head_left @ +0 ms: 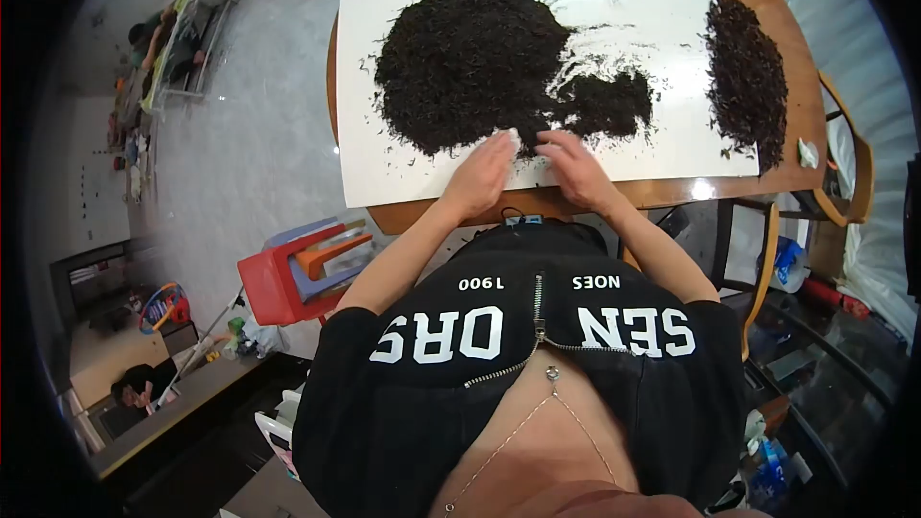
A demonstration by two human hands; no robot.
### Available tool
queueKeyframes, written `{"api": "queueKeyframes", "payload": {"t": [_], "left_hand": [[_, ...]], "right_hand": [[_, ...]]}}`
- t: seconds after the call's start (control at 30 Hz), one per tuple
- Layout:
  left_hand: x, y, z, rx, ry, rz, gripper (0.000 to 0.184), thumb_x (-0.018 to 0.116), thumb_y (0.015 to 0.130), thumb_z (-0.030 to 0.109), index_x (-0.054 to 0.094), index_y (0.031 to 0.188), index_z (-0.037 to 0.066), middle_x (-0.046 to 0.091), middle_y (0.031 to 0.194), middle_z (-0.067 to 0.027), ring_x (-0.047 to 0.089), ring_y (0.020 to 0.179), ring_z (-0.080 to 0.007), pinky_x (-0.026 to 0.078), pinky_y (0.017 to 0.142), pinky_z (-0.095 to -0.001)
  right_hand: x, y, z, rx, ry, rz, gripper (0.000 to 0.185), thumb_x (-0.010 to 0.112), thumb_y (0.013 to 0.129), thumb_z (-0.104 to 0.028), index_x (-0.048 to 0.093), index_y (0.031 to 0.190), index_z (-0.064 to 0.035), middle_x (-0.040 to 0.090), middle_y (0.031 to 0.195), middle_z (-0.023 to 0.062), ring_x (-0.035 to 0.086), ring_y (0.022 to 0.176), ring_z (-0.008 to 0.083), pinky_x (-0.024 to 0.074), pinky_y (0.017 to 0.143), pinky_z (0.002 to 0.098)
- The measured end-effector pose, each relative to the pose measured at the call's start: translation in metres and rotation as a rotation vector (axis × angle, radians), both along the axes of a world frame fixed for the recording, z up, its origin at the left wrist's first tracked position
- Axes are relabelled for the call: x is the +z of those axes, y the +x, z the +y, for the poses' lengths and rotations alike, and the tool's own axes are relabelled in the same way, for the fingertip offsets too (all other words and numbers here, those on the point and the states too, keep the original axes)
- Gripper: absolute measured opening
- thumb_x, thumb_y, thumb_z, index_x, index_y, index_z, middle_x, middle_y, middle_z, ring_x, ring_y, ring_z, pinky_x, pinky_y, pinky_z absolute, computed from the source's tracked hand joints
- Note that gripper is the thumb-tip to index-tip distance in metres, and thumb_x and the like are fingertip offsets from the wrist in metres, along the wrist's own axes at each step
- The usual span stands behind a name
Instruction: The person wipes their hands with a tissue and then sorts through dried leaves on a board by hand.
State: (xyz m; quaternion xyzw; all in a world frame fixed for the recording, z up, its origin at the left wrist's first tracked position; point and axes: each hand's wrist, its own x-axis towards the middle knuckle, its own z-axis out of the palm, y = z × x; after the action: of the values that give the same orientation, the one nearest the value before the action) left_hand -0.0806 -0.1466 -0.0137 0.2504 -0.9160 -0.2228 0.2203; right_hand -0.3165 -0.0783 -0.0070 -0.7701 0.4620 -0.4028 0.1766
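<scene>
From my head, this wide view looks forward and steeply down: my chest [523, 460] is very near at six o'clock, the bench [804, 115] farther, around one o'clock.

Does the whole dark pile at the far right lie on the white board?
No, much of that pile spreads past the board onto the wooden table.

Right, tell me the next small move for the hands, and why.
Probably ease the right hand slightly toward the left hand: loose dark shreds lie between their fingertips, and a small patch sits beside the large heap on the white board.
</scene>
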Motion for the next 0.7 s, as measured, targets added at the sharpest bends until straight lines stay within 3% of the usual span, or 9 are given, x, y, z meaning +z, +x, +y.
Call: {"api": "queueKeyframes", "payload": {"t": [0.03, 0.1, 0.2, 0.27, 0.43, 0.5, 0.7], "left_hand": [[0.000, 0.006, 0.001, -0.014, 0.003, 0.000, 0.042, 0.053, 0.090, 0.011, 0.052, 0.129, -0.005, 0.051, 0.137, -0.0207, 0.048, 0.128, -0.0357, 0.039, 0.108, -0.0392], [-0.001, 0.021, 0.002, 0.243, 0.084, 0.096, 0.030, 0.050, 0.091, 0.005, 0.062, 0.118, -0.001, 0.061, 0.121, -0.0155, 0.059, 0.105, -0.0290, 0.047, 0.090, -0.0343], [-0.017, 0.040, -0.001, 0.370, 0.215, 0.165, 0.026, 0.048, 0.091, 0.004, 0.064, 0.111, -0.001, 0.063, 0.111, -0.0129, 0.059, 0.094, -0.0252, 0.047, 0.083, -0.0316], [-0.030, 0.048, -0.003, 0.515, 0.344, 0.236, 0.023, 0.047, 0.090, 0.002, 0.066, 0.104, 0.000, 0.065, 0.100, -0.0103, 0.059, 0.084, -0.0213, 0.047, 0.076, -0.0289], [-0.028, 0.046, -0.011, 0.648, 0.529, 0.301, 0.021, 0.048, 0.088, 0.002, 0.067, 0.097, -0.001, 0.067, 0.092, -0.0079, 0.059, 0.078, -0.0180, 0.046, 0.073, -0.0258], [-0.025, 0.044, -0.012, 0.651, 0.501, 0.306, 0.020, 0.049, 0.088, 0.003, 0.067, 0.096, -0.001, 0.067, 0.091, -0.0083, 0.059, 0.077, -0.0195, 0.047, 0.073, -0.0273], [-0.021, 0.039, -0.011, 0.632, 0.400, 0.293, 0.018, 0.051, 0.086, 0.004, 0.067, 0.092, -0.001, 0.067, 0.088, -0.0092, 0.060, 0.076, -0.0245, 0.048, 0.071, -0.0317]], "right_hand": [[-0.002, 0.007, -0.001, -0.014, 0.003, 0.000, 0.031, 0.055, 0.087, 0.000, 0.058, 0.118, -0.0028, 0.055, 0.130, 0.0151, 0.056, 0.112, 0.0327, 0.0468, 0.096, 0.0373], [-0.009, 0.021, -0.003, 0.234, 0.103, -0.074, 0.035, 0.054, 0.088, -0.001, 0.056, 0.123, -0.0037, 0.050, 0.138, 0.0160, 0.055, 0.117, 0.0351, 0.0471, 0.097, 0.0381], [0.005, 0.046, -0.015, 0.375, 0.106, -0.084, 0.028, 0.052, 0.094, -0.008, 0.055, 0.122, -0.0029, 0.052, 0.136, 0.0164, 0.058, 0.113, 0.0341, 0.0487, 0.094, 0.0365], [0.007, 0.057, -0.020, 0.550, 0.268, -0.131, 0.028, 0.049, 0.097, -0.016, 0.055, 0.121, -0.0027, 0.051, 0.137, 0.0169, 0.056, 0.117, 0.0354, 0.0474, 0.097, 0.0381], [-0.012, 0.065, -0.035, 0.571, 0.103, -0.043, 0.031, 0.045, 0.100, -0.022, 0.056, 0.121, -0.0014, 0.050, 0.138, 0.0179, 0.051, 0.123, 0.0361, 0.0442, 0.102, 0.0400], [-0.020, 0.057, -0.041, 0.503, 0.001, 0.084, 0.035, 0.044, 0.100, -0.026, 0.056, 0.121, 0.0006, 0.049, 0.139, 0.0184, 0.045, 0.130, 0.0363, 0.0389, 0.108, 0.0409], [-0.025, 0.014, -0.041, 0.306, 0.032, 0.245, 0.045, 0.046, 0.100, -0.031, 0.054, 0.130, 0.0020, 0.047, 0.143, 0.0185, 0.039, 0.137, 0.0359, 0.0348, 0.113, 0.0408]]}}
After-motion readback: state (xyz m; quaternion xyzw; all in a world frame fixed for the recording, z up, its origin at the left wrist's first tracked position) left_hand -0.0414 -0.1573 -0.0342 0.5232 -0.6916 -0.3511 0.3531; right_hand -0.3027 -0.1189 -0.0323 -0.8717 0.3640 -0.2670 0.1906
